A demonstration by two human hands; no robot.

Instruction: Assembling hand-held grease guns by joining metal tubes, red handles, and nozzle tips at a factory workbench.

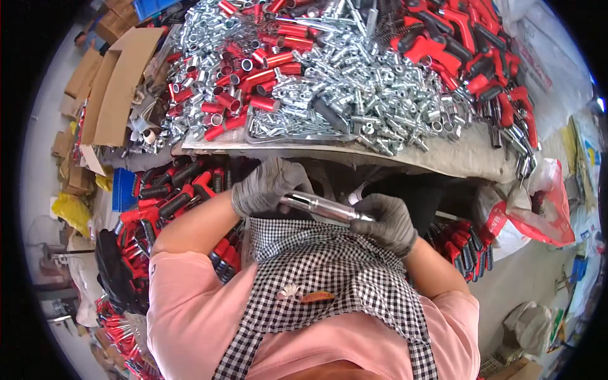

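Observation:
Both my hands wear grey gloves and hold one shiny metal tube crosswise in front of my checked apron, below the table edge. My left hand grips the tube's left end. My right hand is closed around its right end. Above them lies a table piled with silver metal fittings, red sleeves and red-and-black handles.
A heap of red-and-black handle assemblies lies at my left, more at my right. Flattened cardboard leans at the table's left end. A red and white plastic bag sits on the right. Boxes line the floor at left.

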